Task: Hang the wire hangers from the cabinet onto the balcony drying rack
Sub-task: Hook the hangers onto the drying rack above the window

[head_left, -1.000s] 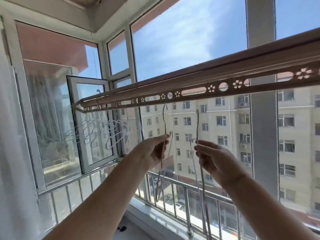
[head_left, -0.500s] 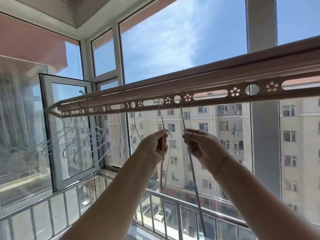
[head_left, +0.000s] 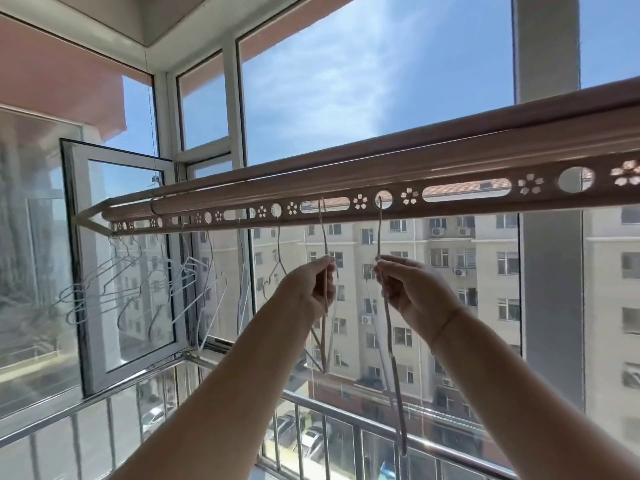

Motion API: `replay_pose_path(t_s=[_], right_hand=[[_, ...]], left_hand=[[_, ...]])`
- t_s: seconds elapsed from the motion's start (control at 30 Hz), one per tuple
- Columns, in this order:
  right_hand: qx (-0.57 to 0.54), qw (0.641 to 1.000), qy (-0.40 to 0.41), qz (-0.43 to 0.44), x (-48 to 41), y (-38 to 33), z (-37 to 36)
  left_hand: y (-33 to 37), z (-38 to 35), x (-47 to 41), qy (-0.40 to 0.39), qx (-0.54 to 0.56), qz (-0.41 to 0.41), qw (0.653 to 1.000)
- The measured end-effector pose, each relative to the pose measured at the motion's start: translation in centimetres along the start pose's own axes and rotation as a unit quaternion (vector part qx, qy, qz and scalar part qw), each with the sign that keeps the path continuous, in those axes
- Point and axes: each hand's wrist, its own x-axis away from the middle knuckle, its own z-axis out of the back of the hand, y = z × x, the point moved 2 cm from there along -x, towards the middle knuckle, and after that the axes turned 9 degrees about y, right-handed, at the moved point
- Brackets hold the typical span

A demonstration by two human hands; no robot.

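A pink-brown drying rack (head_left: 450, 161) with flower cut-outs and round and oval holes runs across the window. My left hand (head_left: 313, 289) pinches the neck of a thin wire hanger (head_left: 323, 237); its hook reaches into an oval slot of the rack. My right hand (head_left: 412, 289) pinches a second wire hanger (head_left: 391, 341), whose hook sits in a round hole just right of the first. Both hangers hang edge-on below my hands. Several white wire hangers (head_left: 138, 282) hang further left along the rack.
An open window sash (head_left: 79, 271) swings inward at the left under the rack's end. A metal railing (head_left: 346, 410) runs along the sill below. A wide window post (head_left: 547, 271) stands at the right. Apartment blocks show outside.
Both hands rose with their hangers toward the rack. The two hooks, below the bar before, now sit in its holes. The view shifted left and closer.
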Motion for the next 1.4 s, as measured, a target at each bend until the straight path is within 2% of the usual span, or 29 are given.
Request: replay_pose_path(t_s=[0.4, 0.63, 0.83, 1.03, 1.17, 1.3, 1.4], right_hand=[[-0.013, 0.998, 0.062, 0.011, -0.8, 1.4, 0.4], [0.000, 0.994, 0.098, 0.051, 1.3, 2.1, 0.6], [0.039, 0.984, 0.164, 0.056, 3.7, 4.1, 3.3], [0.127, 0.966, 0.216, 0.068, 9.0, 7.3, 6.4], [0.237, 0.942, 0.221, 0.083, 13.5, 9.6, 9.1], [0.349, 0.907, 0.218, 0.086, 17.9, 10.5, 12.8], [0.427, 0.867, 0.240, 0.098, 21.1, 9.8, 16.1]], left_hand=[[0.1, 1.0, -2.5, -0.034, -0.056, 0.061, 0.996], [-0.6, 4.3, -2.0, -0.068, -0.106, 0.029, 0.992], [-1.9, 8.8, -1.1, -0.120, -0.163, -0.011, 0.979], [-4.7, 13.1, 0.9, -0.113, -0.174, -0.024, 0.978], [-9.8, 15.1, 2.7, -0.180, -0.279, -0.002, 0.943], [-15.6, 14.7, 4.5, -0.313, -0.389, -0.017, 0.866], [-19.5, 13.0, 6.6, -0.401, -0.408, -0.023, 0.820]])
